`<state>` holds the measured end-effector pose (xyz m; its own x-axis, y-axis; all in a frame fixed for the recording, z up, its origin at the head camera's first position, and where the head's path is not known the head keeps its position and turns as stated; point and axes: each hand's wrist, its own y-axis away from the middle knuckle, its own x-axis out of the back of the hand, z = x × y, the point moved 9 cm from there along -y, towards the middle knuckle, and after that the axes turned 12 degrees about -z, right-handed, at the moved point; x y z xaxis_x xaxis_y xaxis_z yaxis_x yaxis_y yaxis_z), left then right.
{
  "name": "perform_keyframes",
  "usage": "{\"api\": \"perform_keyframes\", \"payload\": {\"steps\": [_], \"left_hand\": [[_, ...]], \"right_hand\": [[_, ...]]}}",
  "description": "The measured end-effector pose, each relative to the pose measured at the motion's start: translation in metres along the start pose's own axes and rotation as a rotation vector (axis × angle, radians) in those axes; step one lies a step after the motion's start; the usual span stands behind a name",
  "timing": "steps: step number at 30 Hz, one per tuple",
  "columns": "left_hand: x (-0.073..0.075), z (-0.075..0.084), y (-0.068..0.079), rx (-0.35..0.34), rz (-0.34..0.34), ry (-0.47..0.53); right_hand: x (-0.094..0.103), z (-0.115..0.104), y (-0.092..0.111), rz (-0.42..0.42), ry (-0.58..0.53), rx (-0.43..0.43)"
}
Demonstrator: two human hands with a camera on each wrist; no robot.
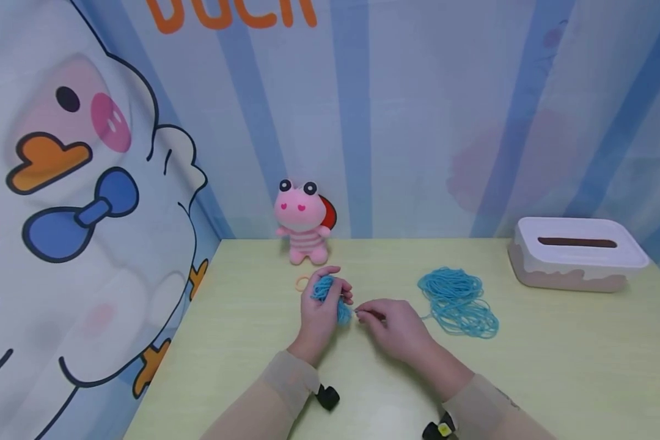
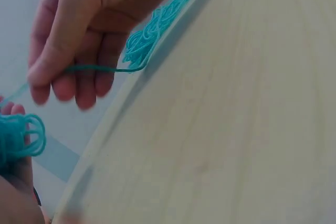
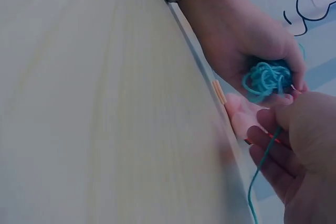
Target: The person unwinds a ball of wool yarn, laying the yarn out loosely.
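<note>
Left wrist view: the right hand (image 2: 97, 22) pinches a light-blue yarn strand (image 2: 97, 68) leading to a loose light-blue yarn heap (image 2: 155, 31); even tension should help. Right wrist view: the left hand (image 3: 249, 35) grips a looped light-blue yarn bundle (image 3: 268, 80), best kept snug. Head view: the heap lies right of both hands; cropped orange letters (image 1: 258, 22) seemingly read "DUCK".

Yarn bndl (image 3: 269, 78) ptly hidden, lettering (image 1: 227, 18) cropped

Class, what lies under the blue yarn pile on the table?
Pale tabletop shows between the looser strands of the yarn pile; what lies beneath its dense part is hidden.
</note>
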<state>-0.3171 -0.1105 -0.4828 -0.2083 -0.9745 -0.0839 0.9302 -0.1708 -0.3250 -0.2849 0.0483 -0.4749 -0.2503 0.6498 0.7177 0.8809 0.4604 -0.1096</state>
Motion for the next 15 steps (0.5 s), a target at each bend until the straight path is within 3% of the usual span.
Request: {"api": "perform_keyframes", "payload": {"steps": [7, 15], "left_hand": [[0.004, -0.007, 0.001, 0.074, 0.041, -0.061], [0.008, -0.005, 0.001, 0.042, 0.087, -0.144]], "right_hand": [[0.033, 0.01, 0.024, 0.109, -0.069, -0.019], [0.068, 0.029, 0.054, 0.217, -0.109, -0.001]]}}
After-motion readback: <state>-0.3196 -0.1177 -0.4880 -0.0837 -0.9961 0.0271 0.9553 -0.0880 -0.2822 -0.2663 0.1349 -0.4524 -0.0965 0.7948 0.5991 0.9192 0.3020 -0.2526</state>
